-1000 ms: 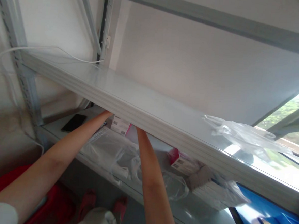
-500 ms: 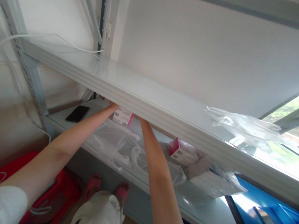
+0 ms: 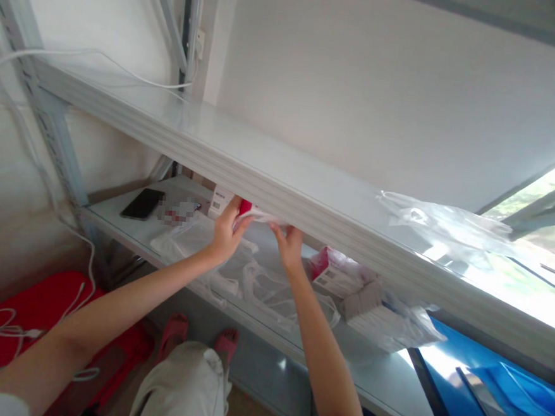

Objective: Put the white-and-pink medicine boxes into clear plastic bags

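Under the upper shelf's front beam, my left hand (image 3: 228,231) and my right hand (image 3: 289,243) close on a pink and white package (image 3: 260,216) from either side. Most of that package is hidden behind the beam, and so are some fingertips of my right hand. Just left of it a white box (image 3: 219,201) with printed labels stands on the lower shelf. Clear plastic bags (image 3: 225,274) lie below my hands. To the right of my right hand sits a pink and white box (image 3: 337,272) in clear plastic.
A stack of pale cards or boxes (image 3: 379,316) in plastic lies farther right, beside a blue bin (image 3: 493,388). A black phone (image 3: 142,203) rests at the left. The upper shelf (image 3: 262,150) overhangs my hands. Below left are a red container (image 3: 53,294) and white cables (image 3: 7,328).
My hands have come out from deeper under the upper shelf and now show, gripping the pink and white package. My left hand has moved right, uncovering a blurred patch beside the phone.
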Motion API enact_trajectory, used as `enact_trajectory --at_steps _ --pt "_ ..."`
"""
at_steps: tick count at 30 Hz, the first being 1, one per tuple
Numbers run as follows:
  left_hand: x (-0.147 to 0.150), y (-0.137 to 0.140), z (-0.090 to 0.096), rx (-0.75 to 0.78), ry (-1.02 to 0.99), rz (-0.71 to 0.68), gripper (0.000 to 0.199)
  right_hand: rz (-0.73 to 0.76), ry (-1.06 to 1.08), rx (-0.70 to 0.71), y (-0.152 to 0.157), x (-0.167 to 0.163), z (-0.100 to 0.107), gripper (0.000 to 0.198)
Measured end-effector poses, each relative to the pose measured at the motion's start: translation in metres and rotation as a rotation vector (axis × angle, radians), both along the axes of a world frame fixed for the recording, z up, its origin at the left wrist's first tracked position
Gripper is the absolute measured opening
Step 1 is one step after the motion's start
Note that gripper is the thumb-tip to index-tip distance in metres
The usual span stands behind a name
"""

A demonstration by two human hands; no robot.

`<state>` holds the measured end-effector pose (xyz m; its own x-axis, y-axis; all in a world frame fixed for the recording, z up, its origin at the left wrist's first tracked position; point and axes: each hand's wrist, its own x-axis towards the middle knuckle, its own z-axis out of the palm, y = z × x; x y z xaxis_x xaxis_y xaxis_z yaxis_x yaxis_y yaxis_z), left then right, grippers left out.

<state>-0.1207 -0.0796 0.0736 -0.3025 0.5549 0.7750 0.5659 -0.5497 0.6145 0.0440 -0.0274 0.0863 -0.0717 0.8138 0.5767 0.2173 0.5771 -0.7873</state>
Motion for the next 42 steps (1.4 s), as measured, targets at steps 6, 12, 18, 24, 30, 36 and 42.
enact_trajectory --at_steps 6,12,18,24,30,36,42 --pt "0.049 -0.091 -0.047 0.086 -0.046 -0.204 0.065 -0.116 -0.028 0.086 -0.098 0.066 -0.054 0.067" --pt "0.085 -0.151 -0.073 -0.055 0.136 -0.315 0.068 -0.213 0.053 -0.107 -0.179 0.114 -0.118 0.063" --pt "0.116 -0.173 -0.096 -0.327 0.125 -0.477 0.064 -0.294 -0.018 -0.285 -0.217 0.154 -0.120 0.058" --pt "0.125 -0.153 -0.112 -0.387 0.024 -0.519 0.056 -0.258 -0.182 -0.368 -0.212 0.157 -0.083 0.055" --pt "0.111 -0.119 -0.088 -0.492 0.087 -0.498 0.053 -0.258 -0.345 -0.346 -0.181 0.143 -0.065 0.050" --pt "0.104 -0.108 -0.088 -0.634 0.186 -0.494 0.051 -0.206 -0.535 -0.446 -0.163 0.144 -0.065 0.050" --pt "0.105 -0.091 -0.086 -0.654 0.208 -0.458 0.052 -0.285 -0.700 -0.457 -0.144 0.143 -0.054 0.050"
